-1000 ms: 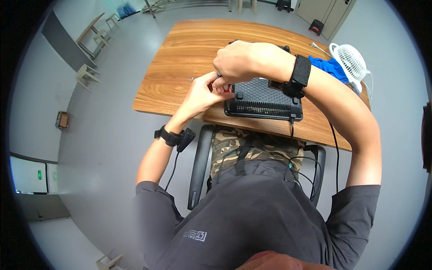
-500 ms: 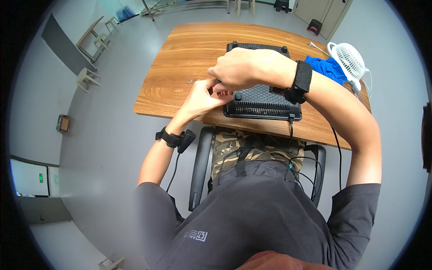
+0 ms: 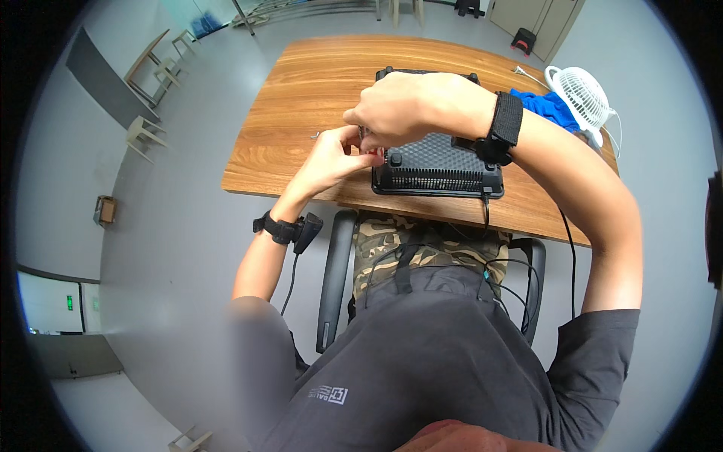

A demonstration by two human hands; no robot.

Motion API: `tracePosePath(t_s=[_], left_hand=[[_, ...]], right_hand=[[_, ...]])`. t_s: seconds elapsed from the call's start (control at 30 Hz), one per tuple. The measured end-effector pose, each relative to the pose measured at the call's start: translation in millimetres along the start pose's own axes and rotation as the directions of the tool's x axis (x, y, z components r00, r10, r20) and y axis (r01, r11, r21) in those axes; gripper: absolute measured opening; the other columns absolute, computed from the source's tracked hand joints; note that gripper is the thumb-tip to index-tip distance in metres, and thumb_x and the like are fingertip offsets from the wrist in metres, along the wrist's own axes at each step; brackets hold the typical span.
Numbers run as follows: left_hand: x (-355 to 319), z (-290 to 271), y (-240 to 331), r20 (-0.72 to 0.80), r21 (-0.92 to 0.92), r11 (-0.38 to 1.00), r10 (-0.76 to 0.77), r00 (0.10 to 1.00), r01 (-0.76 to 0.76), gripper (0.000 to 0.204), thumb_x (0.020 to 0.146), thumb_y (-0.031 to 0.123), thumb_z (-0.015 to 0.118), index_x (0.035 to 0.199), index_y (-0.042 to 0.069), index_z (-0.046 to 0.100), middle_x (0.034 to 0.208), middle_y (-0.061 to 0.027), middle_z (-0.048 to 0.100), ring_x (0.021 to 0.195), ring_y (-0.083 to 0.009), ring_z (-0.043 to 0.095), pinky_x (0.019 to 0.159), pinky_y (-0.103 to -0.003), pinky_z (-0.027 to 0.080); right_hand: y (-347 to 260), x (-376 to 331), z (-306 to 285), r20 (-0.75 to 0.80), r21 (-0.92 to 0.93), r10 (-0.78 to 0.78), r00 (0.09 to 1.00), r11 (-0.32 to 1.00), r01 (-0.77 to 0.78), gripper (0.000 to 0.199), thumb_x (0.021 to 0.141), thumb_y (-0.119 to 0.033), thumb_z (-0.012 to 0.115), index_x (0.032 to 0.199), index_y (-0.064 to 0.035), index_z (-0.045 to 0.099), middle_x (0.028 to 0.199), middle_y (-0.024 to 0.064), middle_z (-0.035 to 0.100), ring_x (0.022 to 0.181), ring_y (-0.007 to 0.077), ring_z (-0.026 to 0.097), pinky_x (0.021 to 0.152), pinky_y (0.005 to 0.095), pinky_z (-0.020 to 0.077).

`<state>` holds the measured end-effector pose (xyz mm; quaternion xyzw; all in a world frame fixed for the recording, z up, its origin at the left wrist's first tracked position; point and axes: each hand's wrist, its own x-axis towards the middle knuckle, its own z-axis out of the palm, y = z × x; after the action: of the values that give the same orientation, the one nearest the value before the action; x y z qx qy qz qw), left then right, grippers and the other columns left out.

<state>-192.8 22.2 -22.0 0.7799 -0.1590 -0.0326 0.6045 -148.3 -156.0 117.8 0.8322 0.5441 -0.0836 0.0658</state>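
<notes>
Since the earlier frames the right hand [image 3: 403, 109] has slid down and left over the near left corner of the black device [image 3: 437, 158], and the left hand [image 3: 335, 158] has closed in under it, so the two now meet at one spot.

The left hand is pinched narrow on something small and reddish at its fingertips; what it is cannot be told. The right hand is curled, knuckles up, over the same spot; whether it holds anything is hidden by its own back.

The device lies flat on the wooden table [image 3: 301, 90], near the person's edge, perforated side up. Its long axis runs left to right across the person, with a vented strip along the near edge and a cable leaving that edge toward the lap. A white fan [image 3: 580, 94] and a blue cloth [image 3: 550, 107] lie well apart at the right. A tiny bit of metal [image 3: 316, 135] rests on the wood just left of the hands.

By the look of it, the step in hand is fine work on a small part at that corner. The next move would call for a steady pinch and an unmoved device, the part being small enough to drop.
</notes>
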Motion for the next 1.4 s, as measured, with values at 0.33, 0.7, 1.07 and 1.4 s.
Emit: tracePosePath(t_s=[0.33,0.7,1.07,1.4], left_hand=[[-2.9,-1.4,-3.8,-0.011,0.144,0.986,0.080,0.997,-0.078,0.028,0.079,0.002,0.087,0.102,0.001,0.070,0.091,-0.0013,0.073,0.079,-0.0058,0.062,0.074,-0.024,0.052],[3.3,-29.2,-12.4,0.037,0.179,0.983,0.036,0.999,-0.042,0.022,0.093,0.018,0.075,0.108,0.002,0.078,0.088,-0.0036,0.076,0.076,-0.0064,0.060,0.071,-0.025,0.049],[-0.1,-92.5,-76.7,-0.183,0.729,0.675,0.036,0.983,0.111,0.028,0.087,0.018,0.080,0.109,0.000,0.077,0.094,-0.0182,0.072,0.087,-0.0303,0.071,0.081,-0.039,0.057],[1.0,-66.6,-80.9,-0.199,0.847,0.519,0.117,0.973,0.110,0.021,0.090,0.017,0.075,0.103,0.002,0.077,0.100,-0.0189,0.068,0.096,-0.0390,0.068,0.085,-0.047,0.056]], right_hand=[[-4.1,10.6,-2.8,0.047,-0.052,0.086,0.995,0.995,-0.083,0.054,0.098,-0.049,0.062,0.082,0.0002,0.076,0.083,0.0198,0.074,0.081,0.0383,0.073,0.075,0.0460,0.0580],[-10.5,1.9,-3.5,0.082,-0.104,0.015,0.997,0.995,-0.007,0.047,0.090,-0.047,0.075,0.087,-0.0004,0.077,0.082,0.0181,0.075,0.079,0.0363,0.074,0.073,0.0449,0.0595],[-6.5,-2.9,-10.6,0.043,-0.097,0.017,0.999,0.995,-0.013,0.050,0.088,-0.050,0.075,0.087,0.0004,0.077,0.083,0.0179,0.075,0.081,0.0360,0.074,0.073,0.0443,0.0598],[6.4,-17.1,-40.0,-0.100,-0.107,0.095,0.990,0.989,-0.105,0.052,0.089,-0.053,0.075,0.089,-0.0005,0.076,0.079,0.0175,0.074,0.078,0.0345,0.074,0.073,0.0437,0.0591]])
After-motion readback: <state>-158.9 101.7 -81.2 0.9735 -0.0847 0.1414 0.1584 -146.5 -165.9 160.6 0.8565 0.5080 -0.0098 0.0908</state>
